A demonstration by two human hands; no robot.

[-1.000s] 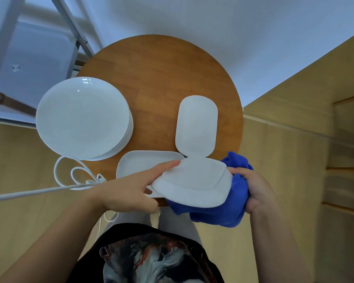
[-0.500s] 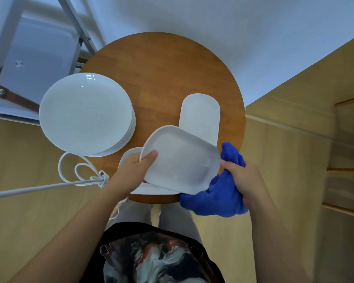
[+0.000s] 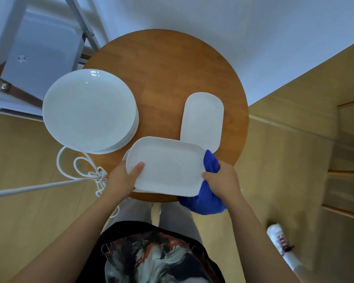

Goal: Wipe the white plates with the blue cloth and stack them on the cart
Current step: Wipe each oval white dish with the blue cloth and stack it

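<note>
Both hands hold the rectangular white plate (image 3: 166, 166) above the round wooden table (image 3: 168, 78): left hand (image 3: 124, 177) pinches one short rim, right hand (image 3: 221, 180) clamps the other through the blue cloth (image 3: 207, 193). Glazed, brittle, probably slippery; rims give safest purchase.

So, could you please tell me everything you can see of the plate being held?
The held plate is white, rectangular with rounded corners and a shallow raised rim, smooth and matte like ceramic. It is held roughly level, face up, over the near edge of the round wooden table. The left hand grips its left end, thumb on top. The right hand holds the right end along with the blue cloth, which bunches under that corner. Another white plate peeks out beneath.
</note>
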